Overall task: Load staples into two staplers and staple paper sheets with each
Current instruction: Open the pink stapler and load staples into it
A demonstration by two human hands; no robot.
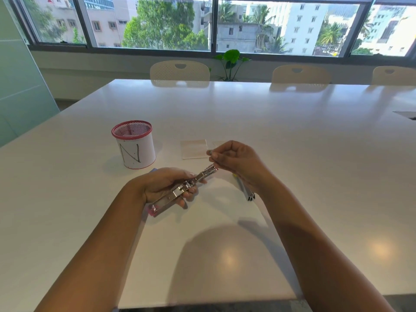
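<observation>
Honestly, I fear my right hand [234, 157], pinching a thin staple strip [210, 152], misses the opened pink-ended chrome stapler [182, 190] gripped in my left hand [166, 185].

**Bright meeting room, daylight from a wide window**

A long glossy white table [292, 131] fills the room. Beyond its far edge stand three cream perforated-back chairs [180, 70], a green leafy potted plant [231, 61], and dark-framed sliding windows [213, 23] showing trees and pale buildings.
</observation>
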